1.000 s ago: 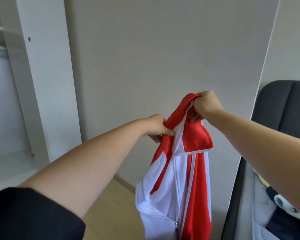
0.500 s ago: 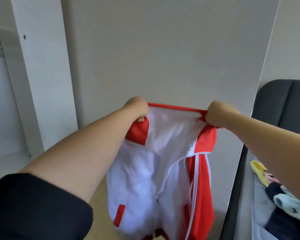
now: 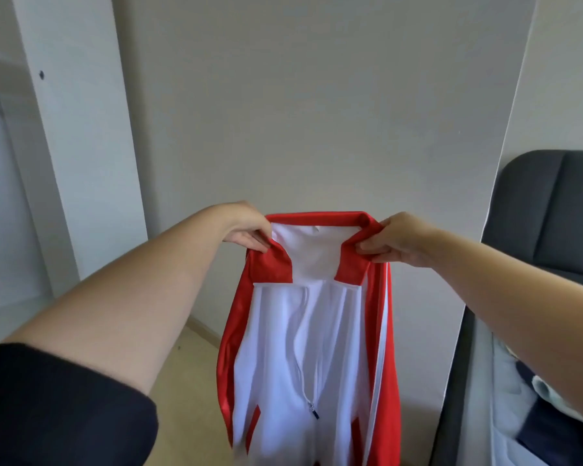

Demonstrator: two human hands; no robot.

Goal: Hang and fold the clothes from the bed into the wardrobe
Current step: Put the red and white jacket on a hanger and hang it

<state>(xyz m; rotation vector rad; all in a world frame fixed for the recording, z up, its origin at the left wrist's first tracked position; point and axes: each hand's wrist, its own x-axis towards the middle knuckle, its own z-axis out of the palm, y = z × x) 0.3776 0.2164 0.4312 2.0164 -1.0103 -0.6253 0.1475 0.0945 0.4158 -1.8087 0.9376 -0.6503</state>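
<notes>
A red and white zip jacket (image 3: pixel 303 348) hangs in the air in front of me, its front facing me and the zip part open. My left hand (image 3: pixel 249 232) pinches the left side of the red collar. My right hand (image 3: pixel 394 238) pinches the right side of the collar. The collar is stretched flat between both hands. The jacket's lower hem runs out of the bottom of the view. The open wardrobe (image 3: pixel 31 196) stands at the left, its white side panel and a shelf showing.
A tall white panel (image 3: pixel 317 112) stands right behind the jacket. At the right is the bed (image 3: pixel 485 398) with a dark padded headboard (image 3: pixel 552 213) and several clothes (image 3: pixel 546 415) lying on it. Light wooden floor (image 3: pixel 189 381) shows below.
The jacket hung bunched from two close hands. My hands moved apart and spread the collar wide, and the jacket now hangs open and flat with its front toward me.
</notes>
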